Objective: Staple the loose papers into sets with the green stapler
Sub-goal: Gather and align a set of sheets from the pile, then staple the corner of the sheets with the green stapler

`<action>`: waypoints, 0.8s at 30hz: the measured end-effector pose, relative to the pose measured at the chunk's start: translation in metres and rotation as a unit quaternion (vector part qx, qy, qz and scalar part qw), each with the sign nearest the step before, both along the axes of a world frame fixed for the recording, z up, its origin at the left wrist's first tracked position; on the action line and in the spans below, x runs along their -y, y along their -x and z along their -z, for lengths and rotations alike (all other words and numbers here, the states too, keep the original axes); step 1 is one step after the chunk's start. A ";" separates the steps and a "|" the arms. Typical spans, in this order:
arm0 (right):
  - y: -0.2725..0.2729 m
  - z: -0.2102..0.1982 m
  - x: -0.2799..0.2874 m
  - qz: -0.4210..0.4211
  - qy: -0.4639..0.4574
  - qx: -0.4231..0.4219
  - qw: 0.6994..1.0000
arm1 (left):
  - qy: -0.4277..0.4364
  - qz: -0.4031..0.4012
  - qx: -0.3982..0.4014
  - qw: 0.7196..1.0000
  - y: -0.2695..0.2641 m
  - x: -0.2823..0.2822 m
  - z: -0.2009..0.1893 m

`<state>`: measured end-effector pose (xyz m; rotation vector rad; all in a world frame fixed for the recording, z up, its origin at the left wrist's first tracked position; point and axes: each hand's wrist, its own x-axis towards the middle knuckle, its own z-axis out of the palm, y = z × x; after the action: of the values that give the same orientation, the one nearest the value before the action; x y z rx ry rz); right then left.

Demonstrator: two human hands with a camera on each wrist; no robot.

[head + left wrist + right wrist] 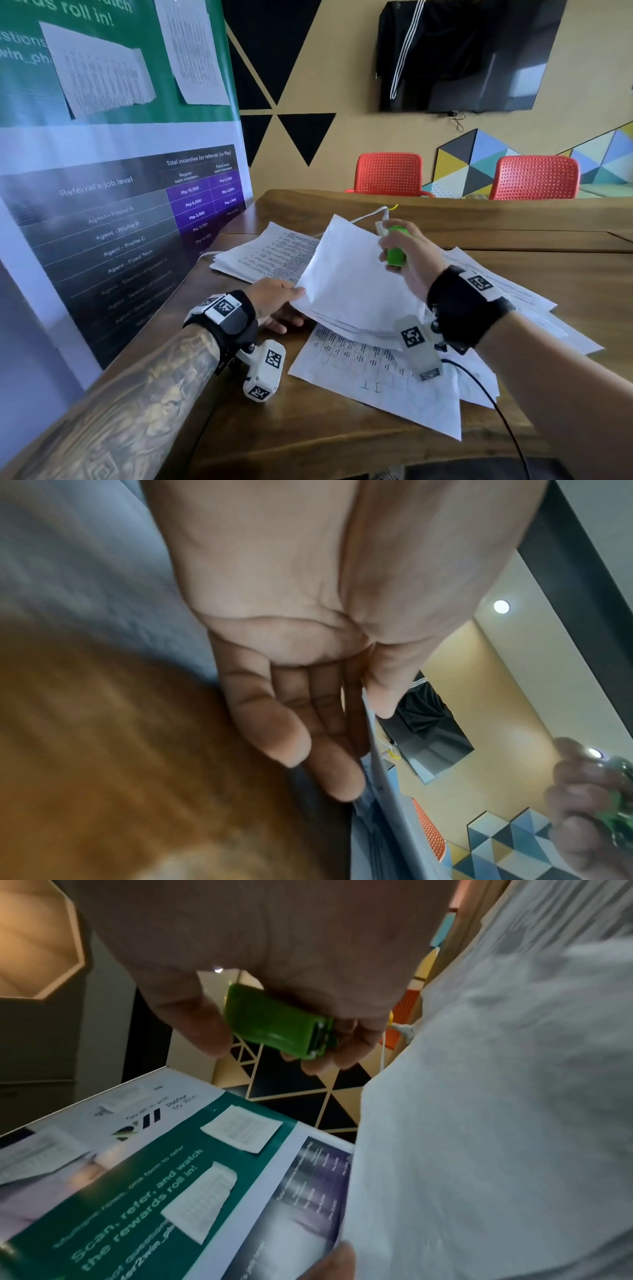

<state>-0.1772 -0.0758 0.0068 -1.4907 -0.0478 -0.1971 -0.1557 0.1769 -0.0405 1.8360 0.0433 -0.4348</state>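
Note:
My left hand [291, 301] pinches the near left edge of a sheaf of white papers [349, 274], thumb on top and fingers beneath, and holds it tilted up off the table. In the left wrist view the left hand [363, 739] grips the sheaf's edge [383, 777]. My right hand [390, 246] grips the green stapler [395, 251] in the air at the sheaf's far right corner. The right wrist view shows the stapler [277, 1023] wrapped by the right hand [270, 1053], its mouth beside the sheaf [496, 1123] but apart from it.
A stack of printed papers [270, 253] lies behind the sheaf on the wooden table [308, 428]. Loose sheets [376, 377] spread beneath and to the right. A white cable [363, 216] runs along the table's back. A poster board [120, 205] stands at left, red chairs [388, 174] beyond.

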 end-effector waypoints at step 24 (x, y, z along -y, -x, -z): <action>-0.075 0.031 -0.048 -0.201 0.436 -0.033 0.877 | 0.079 0.019 -0.010 0.997 -0.040 -0.008 0.018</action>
<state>-0.1023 -0.0279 -0.0244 -2.3422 -0.4363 0.2579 -0.1158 0.1848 -0.0584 1.6785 -0.0114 -0.4704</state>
